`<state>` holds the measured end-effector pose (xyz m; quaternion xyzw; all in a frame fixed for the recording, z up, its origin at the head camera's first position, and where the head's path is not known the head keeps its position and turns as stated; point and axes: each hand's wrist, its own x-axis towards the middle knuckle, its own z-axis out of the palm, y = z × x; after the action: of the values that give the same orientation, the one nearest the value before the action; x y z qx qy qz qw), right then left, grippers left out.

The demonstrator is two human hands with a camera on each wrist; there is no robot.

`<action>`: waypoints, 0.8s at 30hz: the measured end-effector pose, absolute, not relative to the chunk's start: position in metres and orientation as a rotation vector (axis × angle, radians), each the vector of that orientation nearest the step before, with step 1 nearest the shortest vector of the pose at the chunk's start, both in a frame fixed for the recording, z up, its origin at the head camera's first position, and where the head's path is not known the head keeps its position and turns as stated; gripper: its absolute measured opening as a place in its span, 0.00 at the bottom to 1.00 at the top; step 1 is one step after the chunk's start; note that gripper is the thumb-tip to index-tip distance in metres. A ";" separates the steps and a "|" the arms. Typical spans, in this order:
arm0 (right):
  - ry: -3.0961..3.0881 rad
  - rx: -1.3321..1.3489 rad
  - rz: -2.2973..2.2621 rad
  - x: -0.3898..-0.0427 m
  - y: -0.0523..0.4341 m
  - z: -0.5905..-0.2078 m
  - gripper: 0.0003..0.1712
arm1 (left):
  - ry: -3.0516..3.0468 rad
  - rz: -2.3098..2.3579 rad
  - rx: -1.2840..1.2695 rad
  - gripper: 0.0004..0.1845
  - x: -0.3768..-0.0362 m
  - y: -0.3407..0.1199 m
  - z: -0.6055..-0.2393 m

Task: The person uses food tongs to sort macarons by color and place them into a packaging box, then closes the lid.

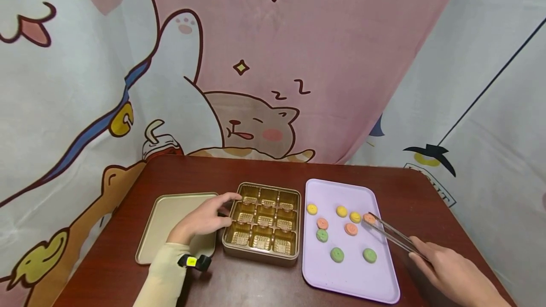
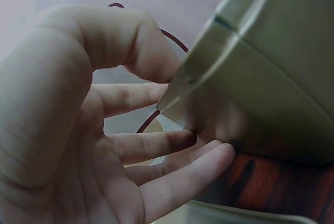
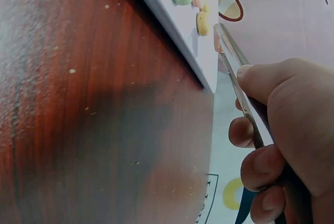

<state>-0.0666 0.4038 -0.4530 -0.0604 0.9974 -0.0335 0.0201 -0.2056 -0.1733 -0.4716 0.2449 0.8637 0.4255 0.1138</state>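
Note:
My right hand [image 1: 448, 269] grips a pair of long metal tongs [image 1: 396, 236], thumb on one side and curled fingers on the other. The tong tips are around a pink macaron [image 1: 369, 218] at the right side of a lilac tray [image 1: 345, 283]. On the left, my left hand [image 1: 209, 215] touches the side and rim of a gold-brown box [image 1: 264, 256] whose insert has several square compartments. In the left wrist view, its fingers [image 2: 177, 182] lie fairly straight against the box's outer wall [image 2: 282, 114], with the thumb at the rim.
Yellow macarons [image 1: 341, 211], pink macarons [image 1: 351, 229] and green macarons [image 1: 337, 255] lie scattered over the lilac tray. A shallow beige lid-like tray [image 1: 170, 217] lies left of the box, partly under the left forearm. A cartoon curtain [image 1: 341, 60] hangs behind the dark wooden table [image 1: 239, 283].

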 end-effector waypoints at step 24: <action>3.299 -0.505 -0.167 -0.077 0.349 -0.429 0.30 | 2.497 1.288 0.765 0.34 -0.206 -0.176 -0.475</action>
<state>-0.0775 0.3493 -0.4291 -0.1504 0.9823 -0.0496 -0.1001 -0.2061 -0.1757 -0.4746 0.2611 0.8519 0.4394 0.1144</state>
